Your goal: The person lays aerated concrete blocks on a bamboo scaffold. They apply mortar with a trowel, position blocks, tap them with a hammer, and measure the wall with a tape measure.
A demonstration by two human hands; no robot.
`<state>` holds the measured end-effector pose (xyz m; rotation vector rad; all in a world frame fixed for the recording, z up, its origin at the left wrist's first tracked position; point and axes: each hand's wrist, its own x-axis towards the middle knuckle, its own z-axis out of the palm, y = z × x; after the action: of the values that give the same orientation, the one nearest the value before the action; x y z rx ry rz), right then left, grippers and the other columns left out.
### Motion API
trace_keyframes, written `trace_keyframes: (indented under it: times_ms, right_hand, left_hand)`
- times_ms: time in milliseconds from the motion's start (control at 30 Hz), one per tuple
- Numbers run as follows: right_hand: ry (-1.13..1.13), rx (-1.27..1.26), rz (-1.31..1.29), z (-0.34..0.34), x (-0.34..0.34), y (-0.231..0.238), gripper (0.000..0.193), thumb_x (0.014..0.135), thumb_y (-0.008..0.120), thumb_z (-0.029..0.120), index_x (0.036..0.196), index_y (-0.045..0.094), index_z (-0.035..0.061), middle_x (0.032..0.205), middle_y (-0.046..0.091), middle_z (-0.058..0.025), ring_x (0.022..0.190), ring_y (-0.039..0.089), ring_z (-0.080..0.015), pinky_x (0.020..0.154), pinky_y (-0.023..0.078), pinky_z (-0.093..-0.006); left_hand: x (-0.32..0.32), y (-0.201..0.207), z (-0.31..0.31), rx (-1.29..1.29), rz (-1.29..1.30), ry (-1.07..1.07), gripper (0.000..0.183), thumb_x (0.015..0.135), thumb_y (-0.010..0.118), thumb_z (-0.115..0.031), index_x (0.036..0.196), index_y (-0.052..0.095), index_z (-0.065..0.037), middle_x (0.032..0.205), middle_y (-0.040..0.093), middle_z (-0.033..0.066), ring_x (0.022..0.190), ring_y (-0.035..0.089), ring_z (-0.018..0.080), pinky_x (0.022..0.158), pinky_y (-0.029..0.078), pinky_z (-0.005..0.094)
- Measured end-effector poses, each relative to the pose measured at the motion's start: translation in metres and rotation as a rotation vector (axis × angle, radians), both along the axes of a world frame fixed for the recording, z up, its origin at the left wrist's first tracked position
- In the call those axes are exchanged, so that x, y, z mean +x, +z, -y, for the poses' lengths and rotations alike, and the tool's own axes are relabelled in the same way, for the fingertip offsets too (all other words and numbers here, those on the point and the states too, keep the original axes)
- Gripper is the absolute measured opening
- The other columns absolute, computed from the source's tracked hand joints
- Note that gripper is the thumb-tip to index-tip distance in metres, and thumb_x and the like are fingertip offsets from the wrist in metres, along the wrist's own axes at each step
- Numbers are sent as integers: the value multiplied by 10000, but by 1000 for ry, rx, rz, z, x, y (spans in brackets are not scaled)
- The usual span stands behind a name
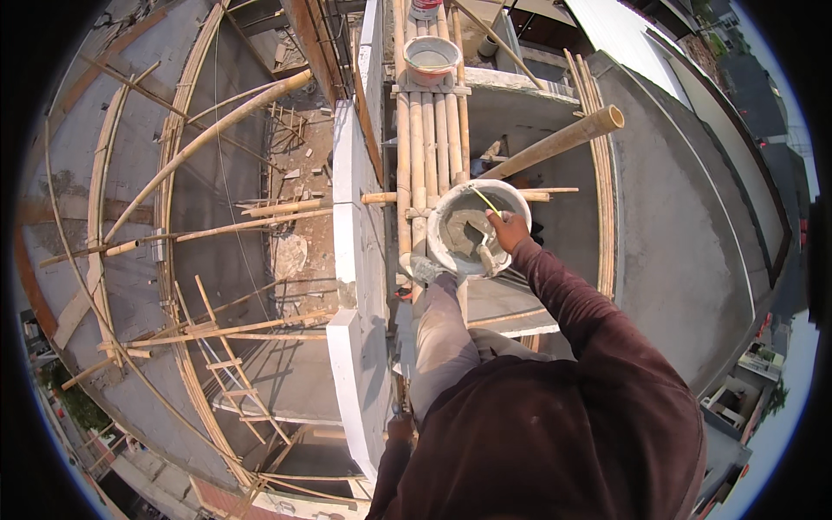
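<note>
My right hand [509, 231] is closed on a thin yellow-green stick [485, 201] over a round whitish bucket [438, 247]. Wet grey mortar [455, 228] lies inside. A mortar-smeared tool [487, 258], its kind unclear, leans against the bucket's inner wall below the hand. The bucket stands on a walkway of bamboo poles [428, 143], close to my foot [423, 267]. Low beside the white block wall [368, 373], my left hand [400, 426] is in shadow. Its fingers seem curled at a small greyish thing, too dark to name.
Farther along the walkway stands a second bucket [432, 57], with a smaller red-and-white pail [425, 9] beyond it. A thick bamboo pole [559, 141] slants up right of the near bucket. Bamboo scaffolding [208, 147] crosses the drop on the left, above a rubble-strewn floor [303, 173].
</note>
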<state>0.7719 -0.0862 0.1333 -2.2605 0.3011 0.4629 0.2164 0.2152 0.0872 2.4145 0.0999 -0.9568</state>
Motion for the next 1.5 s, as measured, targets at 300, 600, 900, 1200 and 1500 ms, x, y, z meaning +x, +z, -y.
trace_keyframes:
  times_ms: [300, 600, 900, 1200, 1500]
  right_hand:
    - [46, -16, -58, 7, 150, -38, 736, 943, 600, 602, 1127, 719, -101, 1060, 714, -335, 1073, 690, -452, 947, 511, -453]
    - [78, -54, -80, -21, 243, -86, 739, 949, 598, 577, 1223, 683, -104, 1137, 697, -342, 1143, 669, -440, 1003, 498, -448]
    - [187, -181, -139, -47, 342, -192, 664, 964, 568, 520, 1171, 697, -97, 1137, 685, -347, 1135, 659, -447, 985, 496, -462]
    - [34, 57, -293, -67, 390, -314, 544, 963, 589, 472, 1069, 750, -37, 983, 737, -281, 985, 711, -409, 899, 520, -440]
    - [89, -532, 157, 3, 441, -327, 438, 988, 604, 410, 1167, 704, 23, 1111, 702, -231, 1069, 681, -390, 922, 526, -458]
  left_hand:
    - [89, -19, 9, 40, -214, 502, 374, 1008, 534, -307, 979, 738, 5, 911, 710, 283, 865, 727, 402, 751, 571, 496]
    - [177, 6, -13, -206, -36, 846, 314, 955, 666, -317, 1026, 744, -21, 644, 626, 63, 521, 590, 167, 497, 472, 361]
    - [303, 54, -19, -102, -177, 856, 351, 945, 684, -328, 1018, 737, 11, 903, 720, 277, 903, 702, 460, 769, 530, 504]
    - [516, 68, -26, -183, -322, 979, 344, 964, 685, -331, 1042, 720, 2, 875, 725, 213, 830, 710, 346, 754, 532, 429]
    - [596, -67, -8, -367, -314, 996, 409, 975, 667, -342, 1037, 692, 61, 854, 693, 208, 830, 673, 320, 794, 507, 414]
